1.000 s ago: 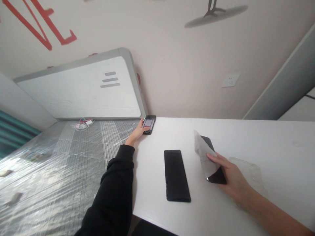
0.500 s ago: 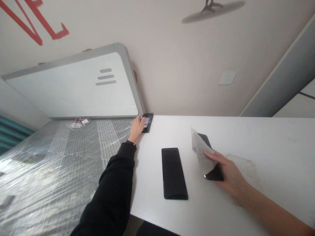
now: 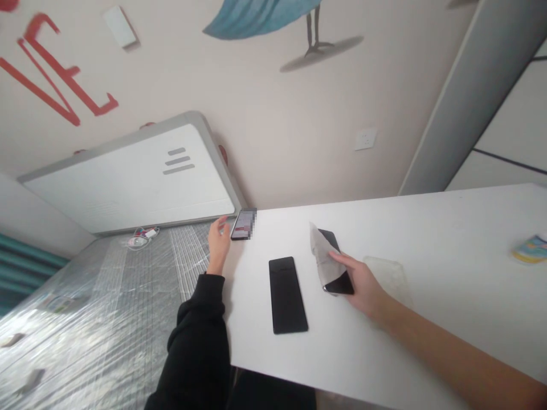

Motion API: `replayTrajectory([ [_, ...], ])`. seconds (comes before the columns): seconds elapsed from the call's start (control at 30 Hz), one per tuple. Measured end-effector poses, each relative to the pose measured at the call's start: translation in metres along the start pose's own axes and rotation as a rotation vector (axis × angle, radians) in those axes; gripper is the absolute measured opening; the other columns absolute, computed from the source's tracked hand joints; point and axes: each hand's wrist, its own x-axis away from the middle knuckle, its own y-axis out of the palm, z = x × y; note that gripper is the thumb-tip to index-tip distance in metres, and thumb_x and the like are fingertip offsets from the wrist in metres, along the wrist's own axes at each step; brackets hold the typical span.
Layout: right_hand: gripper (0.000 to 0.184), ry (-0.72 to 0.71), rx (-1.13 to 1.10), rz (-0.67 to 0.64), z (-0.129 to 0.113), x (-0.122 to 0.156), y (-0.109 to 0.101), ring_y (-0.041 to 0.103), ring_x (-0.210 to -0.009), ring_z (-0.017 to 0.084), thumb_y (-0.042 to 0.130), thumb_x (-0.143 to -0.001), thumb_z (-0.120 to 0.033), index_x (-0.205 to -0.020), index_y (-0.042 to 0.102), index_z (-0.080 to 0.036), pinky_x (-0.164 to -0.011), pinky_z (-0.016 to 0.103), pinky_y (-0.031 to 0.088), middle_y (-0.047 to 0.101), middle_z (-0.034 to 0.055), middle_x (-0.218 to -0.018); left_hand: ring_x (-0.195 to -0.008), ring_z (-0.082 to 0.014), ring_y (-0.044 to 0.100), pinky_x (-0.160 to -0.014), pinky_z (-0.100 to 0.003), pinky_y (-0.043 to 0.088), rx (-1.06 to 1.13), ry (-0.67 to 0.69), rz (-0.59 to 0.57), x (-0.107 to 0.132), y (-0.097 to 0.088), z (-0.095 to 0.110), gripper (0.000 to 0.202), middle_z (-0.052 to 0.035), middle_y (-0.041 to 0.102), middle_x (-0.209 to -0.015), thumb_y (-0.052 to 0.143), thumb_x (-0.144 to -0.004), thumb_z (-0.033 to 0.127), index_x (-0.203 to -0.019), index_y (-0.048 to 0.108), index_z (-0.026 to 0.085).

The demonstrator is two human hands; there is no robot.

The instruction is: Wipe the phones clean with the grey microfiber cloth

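My left hand [image 3: 219, 246] is just left of a smartphone [image 3: 243, 225] with a lit screen, at the table's back left corner. Its fingers are apart and hold nothing. My right hand [image 3: 363, 280] grips a dark smartphone [image 3: 344, 284], the thumb pressing a whitish cloth or tissue [image 3: 327, 263] against its face. Between the hands a flat black panel, like a phone screen [image 3: 288, 296], lies on the white table [image 3: 342, 347]. Behind my right wrist is a clear phone case [image 3: 387, 273], partly covered by the arm.
A bed with a plastic-covered mattress [image 3: 128, 296] adjoins the table on the left, its white headboard [image 3: 132, 182] against the wall. A white cable [image 3: 139, 240] lies on the bed. At the far right is a colourful item [image 3: 530, 249]. A wall socket [image 3: 366, 139] is above the table.
My left hand has let go of the lit smartphone and moved left off it. My right hand still holds its phone and cloth. The camera view has shifted up and right.
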Motion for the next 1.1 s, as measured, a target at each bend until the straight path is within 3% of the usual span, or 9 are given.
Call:
replayTrajectory([
  [0.1,0.023,-0.049,0.015,-0.089,0.003,-0.007,-0.001,0.078,-0.085,0.029,0.063,-0.09,-0.037,-0.1,0.075,-0.021,-0.074,0.04,0.061,0.083,0.007,-0.09,-0.126,-0.0298,0.062,-0.115,-0.049,0.045,0.071,0.078,-0.106,0.044,0.008,0.043,0.038,-0.0159,0.065,-0.138,0.049,-0.094,0.028,-0.126,0.066,0.017],
  [0.23,0.021,-0.191,0.041,-0.127,0.005,-0.012,0.0,0.076,-0.097,0.027,0.071,-0.084,-0.035,-0.101,0.075,-0.024,-0.085,0.037,0.058,0.083,0.0033,-0.098,-0.121,-0.0244,0.067,-0.106,-0.039,0.052,0.207,0.197,-0.381,0.111,0.039,0.107,0.037,-0.0069,0.068,-0.138,0.054,-0.097,0.039,-0.13,0.067,0.028],
  [0.33,0.029,-0.282,0.063,-0.151,0.005,-0.011,0.002,0.074,-0.095,0.023,0.081,-0.077,-0.037,-0.103,0.077,-0.024,-0.087,0.031,0.054,0.082,0.0001,-0.098,-0.134,-0.0291,0.057,-0.118,-0.043,0.04,0.472,-0.002,-0.483,0.136,0.063,0.132,0.041,-0.0091,0.065,-0.144,0.07,-0.088,0.036,-0.127,0.067,0.025],
  [0.43,0.035,-0.325,0.103,-0.167,0.005,-0.01,0.004,0.07,-0.081,0.02,0.09,-0.069,-0.045,-0.092,0.079,-0.021,-0.078,0.029,0.052,0.079,-0.001,-0.081,-0.124,-0.033,0.063,-0.116,-0.048,0.042,0.583,-0.138,-0.483,0.139,0.08,0.133,0.035,-0.0125,0.075,-0.117,0.075,-0.084,0.047,-0.106,0.07,0.02],
  [0.57,0.044,-0.335,0.144,-0.168,0.009,-0.012,0.003,0.064,-0.067,0.018,0.092,-0.063,-0.057,-0.081,0.077,-0.02,-0.067,0.028,0.049,0.074,-0.0017,-0.069,-0.103,-0.0324,0.072,-0.097,-0.046,0.055,0.711,-0.259,-0.473,0.152,0.09,0.128,0.053,-0.0134,0.077,-0.098,0.068,-0.082,0.07,-0.096,0.069,0.019],
  [0.7,0.048,-0.326,0.2,-0.193,0.013,-0.008,0.002,0.06,-0.063,0.018,0.091,-0.063,-0.062,-0.072,0.075,-0.018,-0.061,0.029,0.047,0.07,-0.0005,-0.063,-0.111,-0.0309,0.072,-0.099,-0.042,0.054,0.817,-0.325,-0.337,0.183,0.097,0.137,0.059,-0.0148,0.076,-0.114,0.062,-0.085,0.075,-0.11,0.07,0.022],
  [0.9,0.044,-0.333,0.157,-0.242,0.012,0.005,0.007,0.068,-0.091,0.018,0.091,-0.068,-0.059,-0.092,0.075,-0.026,-0.084,0.026,0.054,0.076,-0.0034,-0.089,-0.124,-0.0308,0.067,-0.112,-0.043,0.048,0.901,-0.296,-0.127,0.194,0.097,0.153,0.057,-0.0139,0.073,-0.124,0.059,-0.091,0.071,-0.123,0.065,0.023],
  [1.0,0.039,-0.186,0.129,-0.361,0.014,0.01,0.009,0.071,-0.103,0.021,0.088,-0.075,-0.052,-0.102,0.077,-0.026,-0.092,0.029,0.055,0.079,0.0009,-0.104,-0.139,-0.0303,0.057,-0.119,-0.044,0.044,0.939,-0.23,-0.14,0.187,0.082,0.155,0.061,-0.0118,0.063,-0.146,0.059,-0.094,0.058,-0.146,0.051,0.027],
  [1.1,0.034,-0.01,0.145,-0.451,0.017,0.014,0.007,0.073,-0.096,0.023,0.085,-0.08,-0.05,-0.097,0.078,-0.022,-0.087,0.032,0.057,0.081,0.0051,-0.096,-0.153,-0.0259,0.041,-0.127,-0.041,0.034,0.896,-0.126,-0.215,0.183,0.064,0.155,0.067,-0.0044,0.043,-0.166,0.061,-0.094,0.041,-0.156,0.037,0.032],
])
